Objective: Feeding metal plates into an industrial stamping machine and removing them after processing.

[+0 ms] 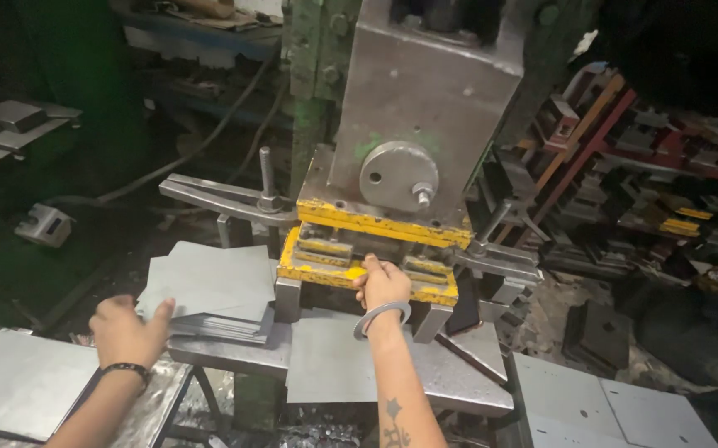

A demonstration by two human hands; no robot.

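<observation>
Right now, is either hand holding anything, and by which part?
The left hand grips the top metal sheet of the stack by its near-left corner. The right hand reaches into the yellow press die; any hold there is hidden.

One head-worn view looks down, close, facing the press (pixel 425 108).

Right hand (pixel 382 283) at yellow die (pixel 338 264); left hand (pixel 126 330) on sheet stack (pixel 214 286).

No packages, labels, signs or screens observed anywhere in the head view. Checked across the press area, the bench surfaces and the racks at right, with none found.
</observation>
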